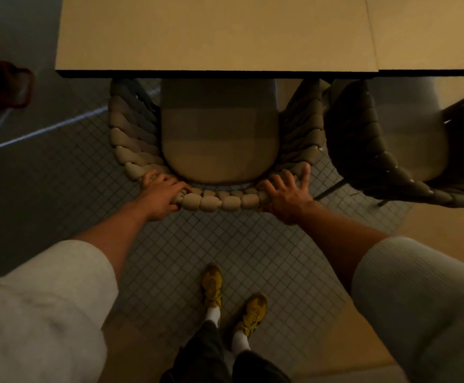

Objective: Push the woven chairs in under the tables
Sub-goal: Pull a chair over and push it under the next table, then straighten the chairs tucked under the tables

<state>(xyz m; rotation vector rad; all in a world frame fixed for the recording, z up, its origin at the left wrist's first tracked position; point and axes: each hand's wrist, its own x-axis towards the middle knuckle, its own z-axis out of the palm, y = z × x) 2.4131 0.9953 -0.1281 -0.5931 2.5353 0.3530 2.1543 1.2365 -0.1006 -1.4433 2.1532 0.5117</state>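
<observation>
My left sleeve (40, 313), pale and pushed up the forearm, was nearest me, and my right sleeve (418, 299) was pushed up the same way. Between them and below my hands stood my yellow shoes (212, 283) on the small-tiled floor (266, 244). My left hand (161, 196) gripped the woven chair (219, 201) at the left end of its curved back rim, fingers curled over the thick braid and thumb beneath it. My right hand (286, 196) rested on the right end of the same rim, palm against the braid and fingers spread wide, one stretched out along the arm. Beyond both hands the chair's seat cushion (219, 139) ran forward, its front already under the edge of the table (211, 31). To the right of my right hand a second woven chair (363, 150) stood turned at an angle, partly under the adjoining table (432, 31).
</observation>
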